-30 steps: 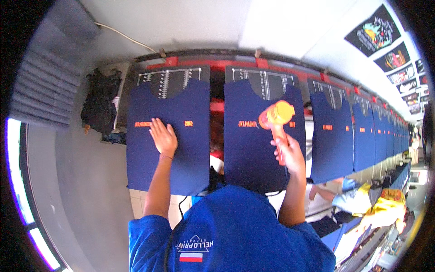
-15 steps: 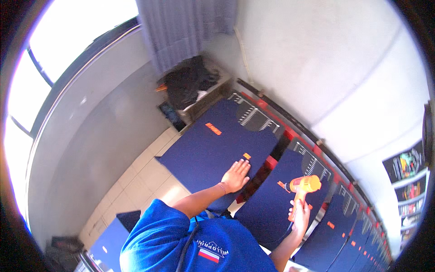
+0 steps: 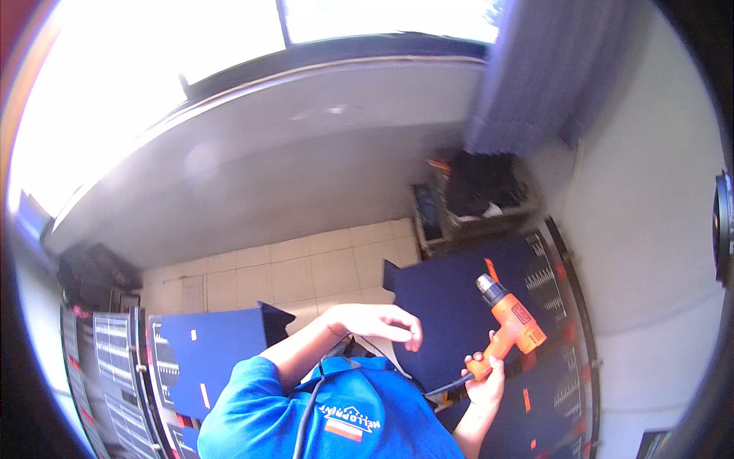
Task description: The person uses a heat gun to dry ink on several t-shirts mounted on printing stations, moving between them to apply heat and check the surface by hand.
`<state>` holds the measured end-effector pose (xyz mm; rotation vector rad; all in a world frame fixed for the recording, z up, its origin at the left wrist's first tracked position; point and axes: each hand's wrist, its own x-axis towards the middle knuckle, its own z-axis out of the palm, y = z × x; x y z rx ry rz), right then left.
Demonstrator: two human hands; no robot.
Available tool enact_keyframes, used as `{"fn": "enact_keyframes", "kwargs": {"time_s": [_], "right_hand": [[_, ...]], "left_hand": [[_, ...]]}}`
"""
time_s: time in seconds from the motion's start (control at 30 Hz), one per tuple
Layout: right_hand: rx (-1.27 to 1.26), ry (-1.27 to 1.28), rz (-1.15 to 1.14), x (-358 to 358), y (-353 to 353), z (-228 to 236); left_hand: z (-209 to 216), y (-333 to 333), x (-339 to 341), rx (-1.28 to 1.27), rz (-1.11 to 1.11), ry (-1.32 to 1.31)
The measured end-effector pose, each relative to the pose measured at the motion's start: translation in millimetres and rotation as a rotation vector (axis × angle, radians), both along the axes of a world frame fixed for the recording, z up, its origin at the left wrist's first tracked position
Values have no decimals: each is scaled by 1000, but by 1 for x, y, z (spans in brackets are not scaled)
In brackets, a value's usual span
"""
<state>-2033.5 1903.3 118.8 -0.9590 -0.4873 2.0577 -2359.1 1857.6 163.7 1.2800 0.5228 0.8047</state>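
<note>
My right hand (image 3: 486,382) is wrapped round the handle of an orange heat gun (image 3: 514,317) with a metal nozzle, tilted toward the upper left. A dark cord (image 3: 449,384) runs from its handle toward my body. The gun is over a dark blue fabric piece (image 3: 440,306) laid out on a flat board. My left hand (image 3: 378,321) is in the air in front of my chest, beside that fabric's near left edge. Its fingers are loosely bent, and nothing shows in them. An orange mark (image 3: 491,269) shows just past the nozzle.
A bin of dark cloth (image 3: 482,187) stands in the corner by a grey curtain (image 3: 543,76). Another row of boards with blue fabric (image 3: 229,336) is at the left. A tiled floor strip (image 3: 306,268) lies between the rows, below the window wall (image 3: 283,153).
My view has turned left toward the window and the other row. My left hand has lifted off the blue fabric and drawn back. The heat gun stays in my right hand, its nozzle now tilted more upward.
</note>
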Motion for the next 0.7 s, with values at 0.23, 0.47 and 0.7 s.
{"fn": "enact_keyframes", "kwargs": {"time_s": [0.23, 0.47, 0.7], "right_hand": [[218, 59, 520, -187, 25, 17], [170, 1, 1075, -383, 5, 31], [229, -124, 1652, -529, -45, 34]], "left_hand": [[129, -148, -140, 908, -113, -316], [158, -263, -168, 825, 254, -12], [133, -332, -133, 833, 838, 108]]}}
